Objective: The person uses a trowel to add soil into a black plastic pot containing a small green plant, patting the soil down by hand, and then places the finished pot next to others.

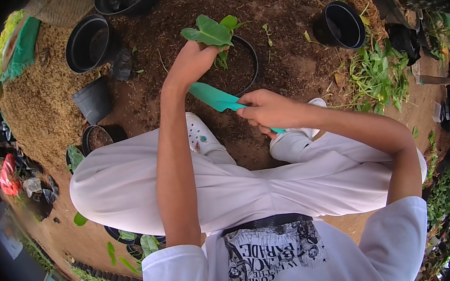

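My left hand (192, 63) has its fingers closed around a leafy green plant (210, 32), low down near the stems. The plant stands over a round black pot (256, 60), whose dark rim shows on the right side; soil shows inside it. My left wrist and the leaves hide the far and left parts of the rim. A green hand trowel (211, 96) is gripped by its handle in my right hand (267, 108). Its blade points left and away from me, passing under my left wrist at the pot's near side.
Black plastic pots (89, 43) stand at the left, beside a pale brown heap of husk-like material (40, 90). Another black pot (339, 25) leans at the right, near a pile of green cuttings (380, 75). My white clogs (203, 132) rest on the ground close to the pot.
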Action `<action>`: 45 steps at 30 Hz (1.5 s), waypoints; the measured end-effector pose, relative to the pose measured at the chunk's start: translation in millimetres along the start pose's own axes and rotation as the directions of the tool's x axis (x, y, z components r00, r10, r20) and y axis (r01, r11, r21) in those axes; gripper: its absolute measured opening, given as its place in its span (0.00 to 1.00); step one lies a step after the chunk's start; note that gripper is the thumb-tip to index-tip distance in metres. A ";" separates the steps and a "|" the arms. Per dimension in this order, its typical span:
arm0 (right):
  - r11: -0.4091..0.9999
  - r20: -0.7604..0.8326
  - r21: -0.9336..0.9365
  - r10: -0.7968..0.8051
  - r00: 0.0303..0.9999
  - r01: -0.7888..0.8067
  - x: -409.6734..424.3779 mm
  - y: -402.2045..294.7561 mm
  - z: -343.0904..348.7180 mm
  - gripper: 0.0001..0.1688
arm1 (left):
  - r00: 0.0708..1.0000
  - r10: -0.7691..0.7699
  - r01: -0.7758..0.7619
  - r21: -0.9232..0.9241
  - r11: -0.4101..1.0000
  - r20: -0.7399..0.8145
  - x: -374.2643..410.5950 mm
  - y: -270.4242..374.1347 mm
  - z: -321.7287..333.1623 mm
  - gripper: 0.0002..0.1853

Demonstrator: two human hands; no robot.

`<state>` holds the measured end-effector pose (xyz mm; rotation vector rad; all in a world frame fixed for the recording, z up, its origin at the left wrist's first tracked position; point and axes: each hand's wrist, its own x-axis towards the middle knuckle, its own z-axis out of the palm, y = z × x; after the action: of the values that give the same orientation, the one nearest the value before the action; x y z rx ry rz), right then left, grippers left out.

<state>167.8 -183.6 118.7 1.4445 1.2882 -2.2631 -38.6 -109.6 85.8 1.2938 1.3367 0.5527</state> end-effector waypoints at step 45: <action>-0.069 0.084 -0.996 -0.473 0.877 0.059 5.8 -43.4 -140.8 0.20 | 0.999 -0.031 0.032 0.089 0.996 -0.014 7.7 -6.9 5.7 0.23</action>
<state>234.4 -52.1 116.3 0.8200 2.6242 -0.4142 -34.2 -106.7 75.3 1.3410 1.4035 0.4855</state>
